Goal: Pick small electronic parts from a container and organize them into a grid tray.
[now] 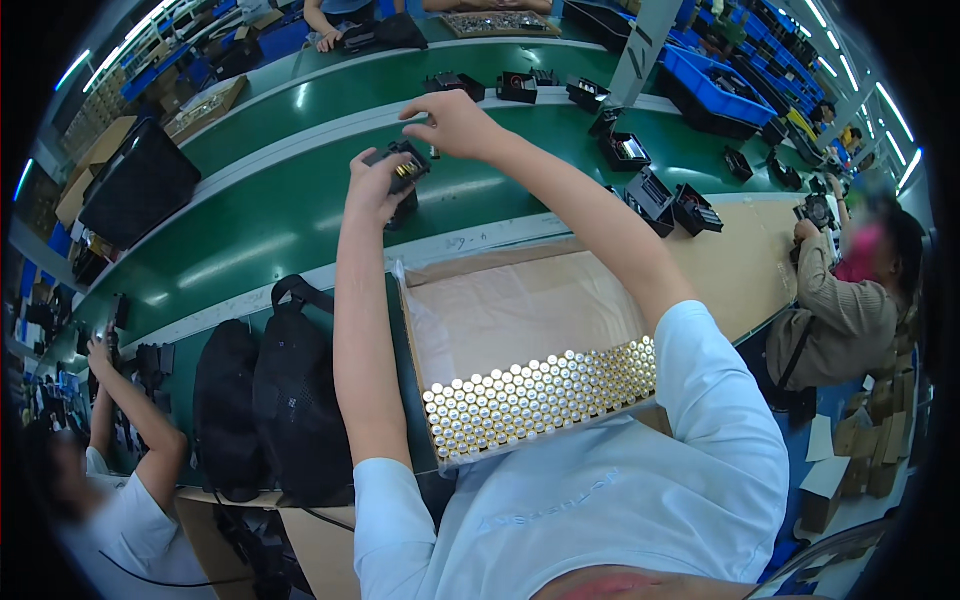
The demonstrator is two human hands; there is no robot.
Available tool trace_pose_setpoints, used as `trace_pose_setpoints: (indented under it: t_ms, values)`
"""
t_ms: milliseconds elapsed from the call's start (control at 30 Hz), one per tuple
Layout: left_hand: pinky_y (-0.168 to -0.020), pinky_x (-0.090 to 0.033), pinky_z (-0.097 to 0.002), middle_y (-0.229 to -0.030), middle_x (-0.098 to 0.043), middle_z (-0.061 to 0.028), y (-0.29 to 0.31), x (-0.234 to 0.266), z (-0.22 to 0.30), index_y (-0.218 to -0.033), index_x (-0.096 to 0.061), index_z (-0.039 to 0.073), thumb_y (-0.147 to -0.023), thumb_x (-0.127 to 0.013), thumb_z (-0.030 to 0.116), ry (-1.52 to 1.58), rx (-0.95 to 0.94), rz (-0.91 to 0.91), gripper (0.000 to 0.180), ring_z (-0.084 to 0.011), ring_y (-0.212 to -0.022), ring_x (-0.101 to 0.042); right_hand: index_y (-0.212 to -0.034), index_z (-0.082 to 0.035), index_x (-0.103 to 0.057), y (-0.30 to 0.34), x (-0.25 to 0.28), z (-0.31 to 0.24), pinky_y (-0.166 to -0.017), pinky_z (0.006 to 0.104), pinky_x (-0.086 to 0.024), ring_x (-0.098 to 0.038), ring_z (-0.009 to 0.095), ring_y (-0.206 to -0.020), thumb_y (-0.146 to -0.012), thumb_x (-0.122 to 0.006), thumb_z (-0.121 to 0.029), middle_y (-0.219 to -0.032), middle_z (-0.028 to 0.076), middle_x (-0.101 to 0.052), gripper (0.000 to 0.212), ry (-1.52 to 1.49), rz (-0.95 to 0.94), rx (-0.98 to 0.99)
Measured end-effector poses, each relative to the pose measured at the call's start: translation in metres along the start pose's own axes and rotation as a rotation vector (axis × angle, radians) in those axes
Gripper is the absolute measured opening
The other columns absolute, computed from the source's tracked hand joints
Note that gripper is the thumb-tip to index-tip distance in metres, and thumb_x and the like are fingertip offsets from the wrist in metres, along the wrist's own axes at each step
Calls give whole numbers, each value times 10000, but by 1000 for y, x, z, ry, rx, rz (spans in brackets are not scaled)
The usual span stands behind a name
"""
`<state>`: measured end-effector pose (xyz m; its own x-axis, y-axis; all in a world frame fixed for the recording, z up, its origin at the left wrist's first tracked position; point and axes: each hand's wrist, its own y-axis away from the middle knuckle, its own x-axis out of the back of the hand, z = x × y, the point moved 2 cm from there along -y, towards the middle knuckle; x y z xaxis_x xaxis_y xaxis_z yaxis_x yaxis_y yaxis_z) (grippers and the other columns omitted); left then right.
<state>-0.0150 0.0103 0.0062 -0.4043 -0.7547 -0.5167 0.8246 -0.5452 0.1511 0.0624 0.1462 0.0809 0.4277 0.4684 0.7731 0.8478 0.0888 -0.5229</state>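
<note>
My left hand point(378, 185) grips a small black plastic box point(408, 172) above the green belt. Brass-coloured contacts or battery ends show inside it. Close by on its right, my right hand point(455, 122) is curled, with the index finger and thumb toward the box. A small cylindrical battery point(434, 152) pokes out below its palm; the fingers around it are partly hidden. In front of my body lies an open carton point(520, 300) lined with clear plastic. Upright batteries point(520, 405) with shiny ends fill its near part in tight rows.
Open black boxes point(625, 150) stand along the belt to the right. Black bags point(290, 390) lie left of the carton. A large black bin point(140, 185) stands far left, a blue crate point(715, 85) far right. Co-workers sit on both sides; another person's hand point(328, 40) shows across the belt.
</note>
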Motion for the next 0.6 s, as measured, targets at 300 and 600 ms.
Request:
trace_pose_setpoints:
  t_ms: [300,600]
  values:
    - [-804,-552,-440,-1209,-450,-254,0,1,1,-1313,-344,40,-750,-700,-74,-158,-25,-47,676,-325,-968,-601,-981,-17,-716,-22,-36,19,-665,323,-512,-635,231,-706,-827,-683,-188,-885,116,-712,233,0,26,-32]
    - [-700,-560,-404,-1154,-493,-255,4,6,4,-1293,-348,49,-732,-699,-62,-385,-147,5,671,-328,-938,-619,-1028,12,-702,2,-75,45,-692,325,-563,-656,200,-738,-906,-583,-297,-886,104,-699,354,-518,0,-628]
